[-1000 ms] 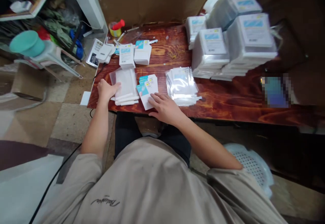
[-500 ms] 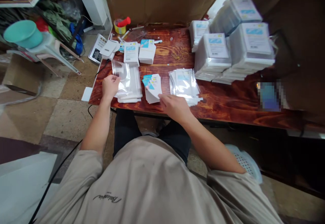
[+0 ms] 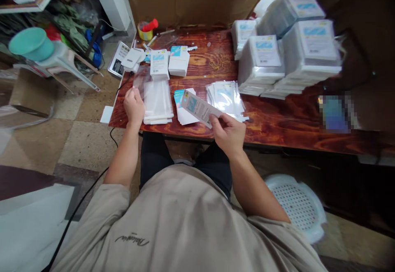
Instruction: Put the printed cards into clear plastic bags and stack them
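Note:
My right hand [image 3: 228,133] pinches a printed card [image 3: 199,108] by its lower right end, tilted above a small stack of blue and white cards [image 3: 182,113]. At the left, my left hand [image 3: 134,105] is closed on the edge of a clear plastic bag [image 3: 141,78], lifted at the side of a pile of clear bags [image 3: 158,101]. Right of the cards lies a pile of clear bags with cards inside [image 3: 224,95].
Tall stacks of packed cards [image 3: 262,68] stand at the table's right rear. Further card piles [image 3: 159,64] sit behind the bags, with a tape roll [image 3: 145,32] at the back. A blurred-out patch [image 3: 336,113] covers something at far right. A perforated stool [image 3: 299,206] stands below.
My right hand has lifted the card off the stack and moved right and turned it. My left hand has drawn up the edge of a clear bag from the pile.

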Demonstrator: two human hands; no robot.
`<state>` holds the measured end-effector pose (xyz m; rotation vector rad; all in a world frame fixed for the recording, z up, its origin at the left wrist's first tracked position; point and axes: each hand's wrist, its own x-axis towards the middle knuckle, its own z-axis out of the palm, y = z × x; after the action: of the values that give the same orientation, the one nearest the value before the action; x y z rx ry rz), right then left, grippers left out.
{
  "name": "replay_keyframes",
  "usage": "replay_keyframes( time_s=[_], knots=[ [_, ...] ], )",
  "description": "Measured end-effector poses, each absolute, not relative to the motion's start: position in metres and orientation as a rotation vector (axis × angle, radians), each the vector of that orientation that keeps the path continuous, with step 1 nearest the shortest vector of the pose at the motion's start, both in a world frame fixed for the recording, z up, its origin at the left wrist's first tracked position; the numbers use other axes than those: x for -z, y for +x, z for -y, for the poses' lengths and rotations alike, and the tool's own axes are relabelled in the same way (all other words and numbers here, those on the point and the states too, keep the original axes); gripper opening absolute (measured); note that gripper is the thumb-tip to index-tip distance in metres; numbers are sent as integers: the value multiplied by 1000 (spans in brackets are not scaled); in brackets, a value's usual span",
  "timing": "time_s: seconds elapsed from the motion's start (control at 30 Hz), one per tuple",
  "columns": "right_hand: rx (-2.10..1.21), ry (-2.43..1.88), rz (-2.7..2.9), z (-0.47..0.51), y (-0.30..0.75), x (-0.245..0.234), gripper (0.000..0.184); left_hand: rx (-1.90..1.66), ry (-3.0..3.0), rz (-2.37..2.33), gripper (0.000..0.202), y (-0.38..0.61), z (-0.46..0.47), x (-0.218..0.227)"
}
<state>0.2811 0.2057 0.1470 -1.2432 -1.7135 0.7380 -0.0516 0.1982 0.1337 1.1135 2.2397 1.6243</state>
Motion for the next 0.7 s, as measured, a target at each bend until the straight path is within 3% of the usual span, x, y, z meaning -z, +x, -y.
replay_keyframes(
  time_s=[0.17,0.37,0.57,0.7],
  knots=[
    [-1319,-1108,1392,-197,264,-140,38,-1809,377,-1599,3,-24,-206,-135],
    [-1517,-1045,932,-220,230,-146,47,-1768,349,-1488,11,-8,-202,-129],
    [-1949,-970,751,-289,132,-163,19,-1667,446,-1499,22,-18,-192,-125],
    [-2123,-1260,703,-306,66,-156,11,-1744,418,-1605,33,-32,-184,-128]
  ],
)
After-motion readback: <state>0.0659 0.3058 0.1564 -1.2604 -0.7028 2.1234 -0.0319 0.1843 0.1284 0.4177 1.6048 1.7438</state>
